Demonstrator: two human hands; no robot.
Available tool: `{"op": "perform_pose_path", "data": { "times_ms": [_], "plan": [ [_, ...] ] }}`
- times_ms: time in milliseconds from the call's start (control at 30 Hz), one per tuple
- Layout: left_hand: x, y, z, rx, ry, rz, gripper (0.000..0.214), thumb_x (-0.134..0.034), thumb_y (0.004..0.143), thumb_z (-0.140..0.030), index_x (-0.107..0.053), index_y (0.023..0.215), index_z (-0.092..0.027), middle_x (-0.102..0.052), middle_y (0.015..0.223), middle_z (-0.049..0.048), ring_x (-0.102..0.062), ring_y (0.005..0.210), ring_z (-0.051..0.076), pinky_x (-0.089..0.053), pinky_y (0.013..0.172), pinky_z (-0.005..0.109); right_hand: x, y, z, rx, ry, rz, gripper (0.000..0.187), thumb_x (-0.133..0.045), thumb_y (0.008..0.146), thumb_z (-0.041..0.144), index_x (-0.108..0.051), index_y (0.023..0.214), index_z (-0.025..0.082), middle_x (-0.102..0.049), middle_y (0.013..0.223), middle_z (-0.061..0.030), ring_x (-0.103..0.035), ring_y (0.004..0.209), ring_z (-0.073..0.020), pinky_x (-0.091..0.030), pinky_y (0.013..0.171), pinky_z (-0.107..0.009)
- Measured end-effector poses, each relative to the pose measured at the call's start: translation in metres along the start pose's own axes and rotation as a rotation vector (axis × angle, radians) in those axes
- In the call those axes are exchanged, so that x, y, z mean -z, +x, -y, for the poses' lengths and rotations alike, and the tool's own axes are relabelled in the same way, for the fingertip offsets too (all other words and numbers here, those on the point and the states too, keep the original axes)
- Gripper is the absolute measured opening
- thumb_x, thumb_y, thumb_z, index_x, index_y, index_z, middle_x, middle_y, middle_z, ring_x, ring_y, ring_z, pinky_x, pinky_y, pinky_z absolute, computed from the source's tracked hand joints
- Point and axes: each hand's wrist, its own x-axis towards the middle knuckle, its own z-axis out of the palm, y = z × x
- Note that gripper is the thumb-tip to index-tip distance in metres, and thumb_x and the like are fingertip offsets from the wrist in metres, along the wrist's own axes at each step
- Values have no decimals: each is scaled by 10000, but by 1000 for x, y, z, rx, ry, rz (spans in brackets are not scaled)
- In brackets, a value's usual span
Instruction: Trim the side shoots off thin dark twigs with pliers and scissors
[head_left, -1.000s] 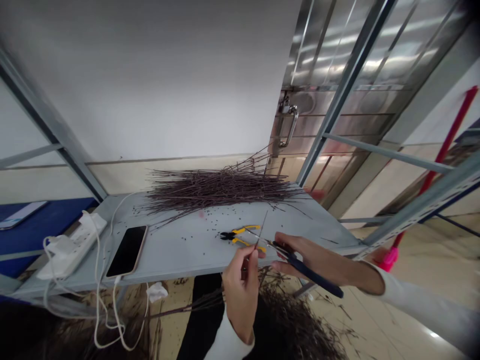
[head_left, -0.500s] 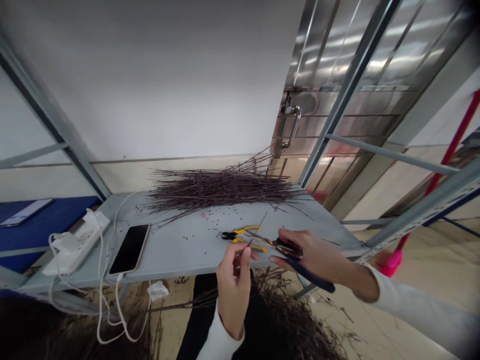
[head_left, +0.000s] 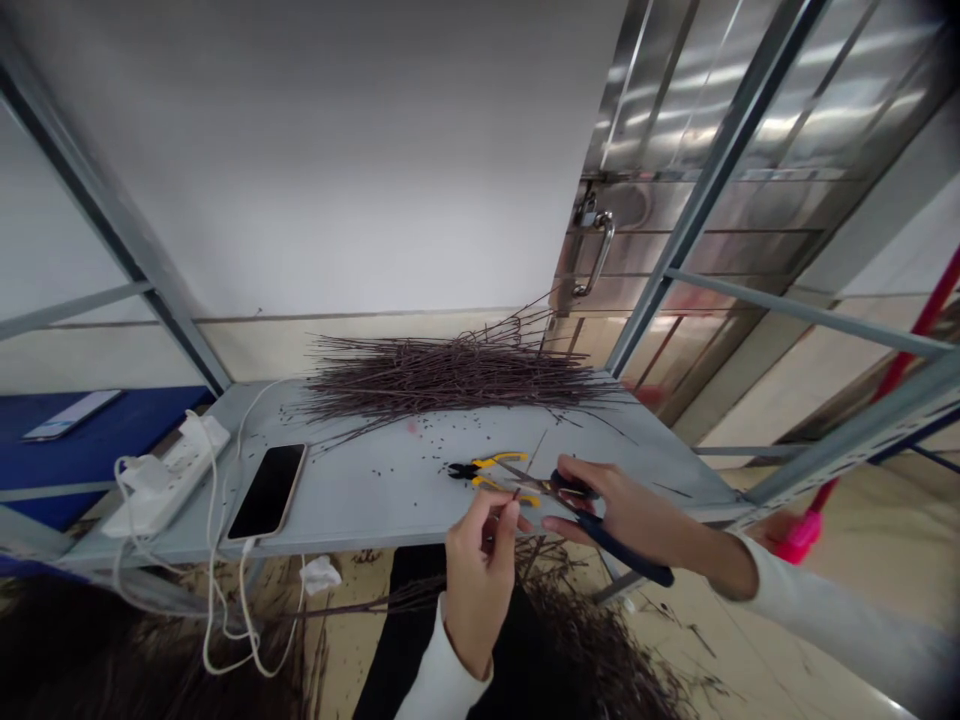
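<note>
Across a grey metal shelf, a heap of thin dark-brown twigs lies far off; nearer, the left hand pinches one thin twig upright, while the right hand grips blue-handled steel scissors, their blades now brought up against it.

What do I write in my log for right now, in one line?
left hand: pinches thin dark twig | right hand: holds blue-handled scissors | beside: yellow-handled pliers on grey metal shelf
</note>
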Motion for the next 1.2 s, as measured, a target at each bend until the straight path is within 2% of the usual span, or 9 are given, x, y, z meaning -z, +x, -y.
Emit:
{"op": "perform_pose_path", "data": {
  "times_ms": [200, 400, 533, 633, 767, 900, 967, 1067, 1200],
  "plan": [
    [1, 3, 2, 82, -250, -20, 299, -510, 880, -498, -539, 846, -202, -549, 609, -43, -291, 372, 55, -234, 381, 201, -8, 3, -5, -34, 20, -20, 344, -602, 777, 480, -365, 744, 233, -522, 629, 23, -442, 520, -126, -325, 487, -235],
    [3, 6, 0, 138, -320, -63, 340, -591, 824, -512, -585, 819, -172, -486, 559, -54, -293, 407, 47, -209, 377, 177, 6, -6, -7, -30, -20, 107, 317, -605, 788, 467, -407, 842, 225, -604, 755, -31, -535, 621, -174, -404, 568, -277],
    [8, 9, -5, 165, -428, -159, 355, -626, 789, -528, -577, 817, -178, -418, 507, -86, -253, 377, 33, -188, 346, 150, 11, -17, -18, -58, -21, 110, 330, -613, 777, 482, -446, 902, 226, -642, 869, -62, -601, 730, -212, -448, 630, -295],
    [14, 11, -10, 181, -501, -169, 360, -663, 758, -526, -582, 803, -178, -388, 475, -102, -217, 341, 18, -171, 315, 135, 8, -19, -41, -115, -51, 31, 325, -592, 771, 503, -465, 886, 226, -657, 869, -68, -621, 744, -225, -462, 651, -305],
    [18, 8, -15, 206, -580, -159, 336, -688, 750, -496, -598, 804, -177, -388, 471, -102, -222, 323, 6, -175, 301, 124, 2, -12, -98, -303, -184, -101, 331, -587, 739, 502, -476, 846, 209, -661, 866, -105, -629, 746, -248, -469, 667, -331],
    [22, 5, -21, 249, -623, -152, 333, -694, 752, -484, -616, 828, -170, -385, 482, -100, -234, 317, 1, -172, 300, 129, -5, -3, -164, -466, -349, -47, 278, -607, 737, 367, -529, 904, 159, -661, 1002, -194, -641, 896, -305, -462, 750, -345],
    [24, 4, -24, 267, -640, -140, 330, -703, 747, -476, -612, 816, -166, -383, 492, -101, -244, 315, -2, -174, 302, 133, -10, 1, -187, -507, -406, -11, 276, -594, 743, 296, -549, 950, 119, -654, 1029, -230, -633, 949, -338, -449, 784, -367],
    [28, 4, -27, 297, -661, -131, 346, -717, 730, -478, -599, 789, -158, -379, 496, -105, -249, 310, -7, -165, 304, 134, -21, 7, -203, -525, -414, 19, 285, -597, 729, 239, -575, 966, 81, -666, 981, -250, -638, 940, -359, -443, 782, -381],
    [31, 3, -28, 320, -670, -120, 357, -708, 738, -483, -609, 826, -152, -366, 486, -111, -238, 295, -9, -132, 299, 136, -31, 18, -202, -464, -376, 66, 259, -614, 729, 251, -608, 956, 128, -683, 948, -175, -654, 894, -291, -461, 750, -328]
  ]
}}
